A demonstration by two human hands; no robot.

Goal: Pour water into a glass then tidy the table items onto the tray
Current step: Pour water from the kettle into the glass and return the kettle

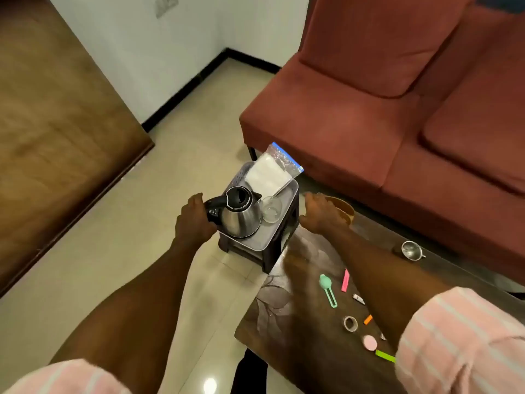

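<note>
The left hand (193,220) has its fingers wrapped round the black handle of the kettle (237,213), which stands upright, lid open, on the near end of the grey tray (265,243). Just past the kettle's spout, on the side away from that hand, a clear glass (271,209) stands on the tray, touching or nearly touching the steel body — I cannot tell which. Beyond the glass, at the tray's far end, a clear bag (274,170) of something white lies tilted against the rim, one blue-edged corner hanging out over it. The tray sits on a small dark stool (279,237) on the tiled floor. The right hand (321,213) hovers off to the right of the tray with fingers spread and relaxed, holding nothing, over the far corner of the dark table (287,314); a brown bowl (345,209) shows just beyond its knuckles. Nearer the body than that hand, along the forearm, small things lie scattered on the table — a steel funnel (412,250) to the right, then a pink clip (345,280), a green scoop (328,290), a roll of tape (350,323), an orange piece (368,319), a pink disc (370,343) and a lime strip (385,356). A red sofa (397,109) stands beyond both hands.
</note>
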